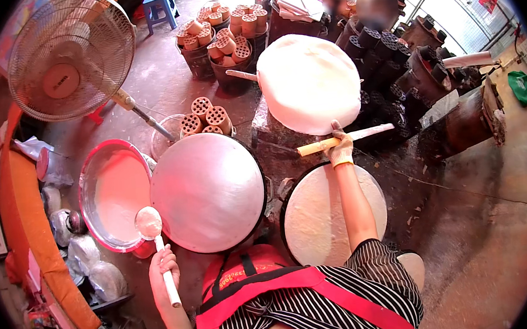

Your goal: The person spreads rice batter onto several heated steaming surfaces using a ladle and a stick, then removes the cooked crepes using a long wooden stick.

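My left hand [165,262] grips the pale handle of a ladle [148,224], whose batter-coated bowl is over the right rim of a pink-rimmed basin [115,191] of pale batter. Beside the basin a round metal griddle [208,193] has a smooth, bare surface. My right hand [339,146], in a work glove, is closed around a stick [311,148] with a yellowish end and a whitish end. Its fingertips reach the near edge of a pile of pale round crepes [310,83]. Under my right forearm a second griddle [296,213] bears a thin pale sheet.
A standing fan [71,59] rises at the left. Perforated coal briquettes [203,115] stand behind the bare griddle, with buckets [198,62] of more beyond. Dark briquettes [370,37] are heaped at right, near a rusty cylindrical stove [457,124]. Bagged items [83,253] line the left.
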Demonstrator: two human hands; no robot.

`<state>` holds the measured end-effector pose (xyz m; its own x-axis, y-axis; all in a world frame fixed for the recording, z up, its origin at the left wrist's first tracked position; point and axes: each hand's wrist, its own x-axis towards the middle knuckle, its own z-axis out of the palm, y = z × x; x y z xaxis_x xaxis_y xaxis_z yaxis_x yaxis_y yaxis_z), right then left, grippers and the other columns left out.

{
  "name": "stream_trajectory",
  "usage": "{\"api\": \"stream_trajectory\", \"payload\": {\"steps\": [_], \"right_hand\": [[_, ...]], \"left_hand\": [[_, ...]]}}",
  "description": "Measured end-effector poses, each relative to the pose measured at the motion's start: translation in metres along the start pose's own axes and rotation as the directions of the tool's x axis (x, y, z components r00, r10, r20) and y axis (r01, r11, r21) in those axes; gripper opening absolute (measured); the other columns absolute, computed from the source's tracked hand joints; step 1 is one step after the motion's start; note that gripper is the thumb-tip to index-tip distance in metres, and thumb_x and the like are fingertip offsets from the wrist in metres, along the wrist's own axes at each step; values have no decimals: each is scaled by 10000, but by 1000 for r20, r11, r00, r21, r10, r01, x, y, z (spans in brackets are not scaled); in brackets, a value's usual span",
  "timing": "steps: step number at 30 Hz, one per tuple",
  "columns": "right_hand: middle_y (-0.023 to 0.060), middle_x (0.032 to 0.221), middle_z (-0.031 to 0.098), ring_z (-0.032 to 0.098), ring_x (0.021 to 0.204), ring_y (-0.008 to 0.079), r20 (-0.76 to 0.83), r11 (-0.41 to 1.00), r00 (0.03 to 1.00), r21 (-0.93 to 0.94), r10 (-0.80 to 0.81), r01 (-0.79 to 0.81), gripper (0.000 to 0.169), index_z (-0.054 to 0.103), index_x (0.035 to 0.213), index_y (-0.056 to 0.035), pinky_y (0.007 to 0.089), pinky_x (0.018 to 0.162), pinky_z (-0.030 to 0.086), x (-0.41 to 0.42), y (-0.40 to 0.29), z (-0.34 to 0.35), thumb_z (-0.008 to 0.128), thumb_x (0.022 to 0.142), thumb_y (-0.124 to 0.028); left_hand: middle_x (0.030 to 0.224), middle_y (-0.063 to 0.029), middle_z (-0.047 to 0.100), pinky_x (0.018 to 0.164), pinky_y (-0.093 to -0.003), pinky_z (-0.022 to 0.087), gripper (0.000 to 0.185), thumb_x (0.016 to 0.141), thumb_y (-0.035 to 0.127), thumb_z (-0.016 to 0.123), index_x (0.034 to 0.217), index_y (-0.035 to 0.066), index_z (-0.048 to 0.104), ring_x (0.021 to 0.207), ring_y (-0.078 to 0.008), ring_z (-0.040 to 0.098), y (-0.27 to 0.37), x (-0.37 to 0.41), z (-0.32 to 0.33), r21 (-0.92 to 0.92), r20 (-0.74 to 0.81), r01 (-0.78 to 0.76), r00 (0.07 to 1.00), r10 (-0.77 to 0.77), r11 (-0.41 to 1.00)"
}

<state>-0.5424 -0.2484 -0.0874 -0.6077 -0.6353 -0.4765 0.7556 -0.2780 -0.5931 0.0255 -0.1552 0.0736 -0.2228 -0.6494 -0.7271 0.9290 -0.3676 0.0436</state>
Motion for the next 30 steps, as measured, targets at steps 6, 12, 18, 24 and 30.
{"api": "stream_trajectory", "payload": {"steps": [6,12,18,24,30], "right_hand": [[77,871,507,503,678,232,0,959,975,-177,-223,220,377,553,1066,-2,356,610,465,21,-35,38,460,701,-8],[22,719,520,488,550,182,-104,824,926,-500,-362,266,311,620,947,-34,333,476,420,101,-70,69,473,680,32],[-3,645,529,493,475,153,-297,635,887,-773,-355,-5,179,667,890,-79,298,408,412,87,-54,67,525,782,-54],[-1,669,506,458,452,148,-87,514,739,-773,-668,373,314,592,1087,-148,292,381,360,75,-33,41,521,798,-46],[-87,509,305,246,366,33,192,715,978,-695,82,77,324,599,1135,-82,211,340,204,-164,62,135,571,891,-294]], "left_hand": [[655,-8,351,363,-169,340,167,925,22,418,1066,-59,379,479,-59,339,0,-4,-10,1,-11,-61,998,61,998],[659,-16,358,366,-175,352,137,942,43,393,1030,-61,379,475,-64,345,-2,-10,-14,-13,-21,-109,994,109,994],[674,-24,365,370,-177,354,133,936,37,396,1026,-59,378,482,-71,352,10,-18,-19,-19,-23,-132,991,132,991],[682,-23,368,368,-170,339,189,922,32,418,1073,-75,376,487,-63,348,60,-19,-30,-49,-44,-122,992,120,991],[725,-19,417,414,-161,321,246,939,105,455,1106,-74,426,498,-45,351,170,-31,-61,84,57,-266,964,261,960]]}}
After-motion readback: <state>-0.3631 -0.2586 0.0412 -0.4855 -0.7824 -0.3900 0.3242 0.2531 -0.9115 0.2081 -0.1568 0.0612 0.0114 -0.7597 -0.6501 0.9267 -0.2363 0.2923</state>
